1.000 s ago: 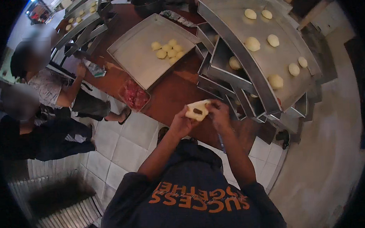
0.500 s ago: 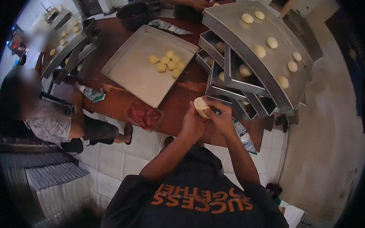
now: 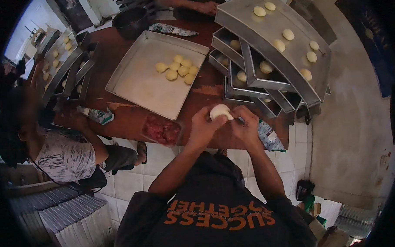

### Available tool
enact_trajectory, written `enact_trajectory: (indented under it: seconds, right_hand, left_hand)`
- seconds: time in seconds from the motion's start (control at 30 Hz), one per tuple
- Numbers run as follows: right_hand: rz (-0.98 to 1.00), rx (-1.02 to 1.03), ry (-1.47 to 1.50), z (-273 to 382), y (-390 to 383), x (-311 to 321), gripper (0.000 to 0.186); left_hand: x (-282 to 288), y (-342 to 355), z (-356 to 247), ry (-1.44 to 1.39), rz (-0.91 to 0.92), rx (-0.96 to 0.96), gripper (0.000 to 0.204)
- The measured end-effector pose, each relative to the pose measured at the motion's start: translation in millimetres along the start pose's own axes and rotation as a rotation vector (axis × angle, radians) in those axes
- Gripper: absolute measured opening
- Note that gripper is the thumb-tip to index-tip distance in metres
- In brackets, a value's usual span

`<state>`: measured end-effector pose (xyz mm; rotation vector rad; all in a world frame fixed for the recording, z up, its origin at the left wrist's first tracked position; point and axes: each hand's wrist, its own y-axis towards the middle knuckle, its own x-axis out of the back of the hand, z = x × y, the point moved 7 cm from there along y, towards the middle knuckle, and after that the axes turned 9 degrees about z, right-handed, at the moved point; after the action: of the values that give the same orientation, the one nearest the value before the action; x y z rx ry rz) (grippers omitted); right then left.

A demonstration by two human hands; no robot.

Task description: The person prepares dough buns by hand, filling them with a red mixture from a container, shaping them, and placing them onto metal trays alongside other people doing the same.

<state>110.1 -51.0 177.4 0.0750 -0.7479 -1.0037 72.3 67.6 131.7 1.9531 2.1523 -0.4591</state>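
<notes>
At frame centre I watch over a brown table (image 3: 119, 122); a big tray (image 3: 135, 82) at upper centre carries a cluster of dough balls (image 3: 178, 69), and stacked trays (image 3: 286, 55) fill the upper right. A tub of red filling (image 3: 162, 130) sits just left of my hands. Left hand (image 3: 202, 125) and right hand (image 3: 245, 122) are both closed around one dough ball (image 3: 220, 110), fingers pinching its top. To my eye the seam wants even pinches while the palms cradle it, lest filling leak.
</notes>
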Motion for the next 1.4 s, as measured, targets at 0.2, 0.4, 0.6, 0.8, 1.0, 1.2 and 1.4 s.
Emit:
enact_trajectory:
  seconds: [0.2, 0.4, 0.6, 0.8, 1.0, 1.2, 1.4]
  right_hand:
    - [-0.039, 0.082, -0.198, 11, 0, -10, 0.021]
    - [-0.111, 0.071, -0.012, -1, -2, 13, 0.021]
    - [-0.009, 0.143, -0.178, -19, -10, 40, 0.021]
    - [-0.097, 0.04, 0.06, -32, -16, 45, 0.022]
    - [0.087, 0.073, -0.129, -43, -17, 59, 0.027]
    - [0.031, 0.157, -0.164, -26, -18, 58, 0.024]
    - [-0.12, 0.131, -0.015, -21, -17, 73, 0.02]
  left_hand:
    - [-13, 1, 39, -0.455, -0.232, 0.087, 0.029]
    - [-47, 12, 51, -0.673, -0.097, 0.089, 0.026]
    - [-72, 23, 69, -0.914, 0.055, 0.082, 0.03]
    - [-72, 17, 78, -0.699, -0.025, 0.016, 0.031]
    - [-89, 19, 68, -0.679, -0.016, 0.021, 0.031]
    - [-88, 17, 73, -0.557, -0.17, 0.047, 0.026]
    - [-100, 22, 71, -0.719, -0.019, 0.041, 0.027]
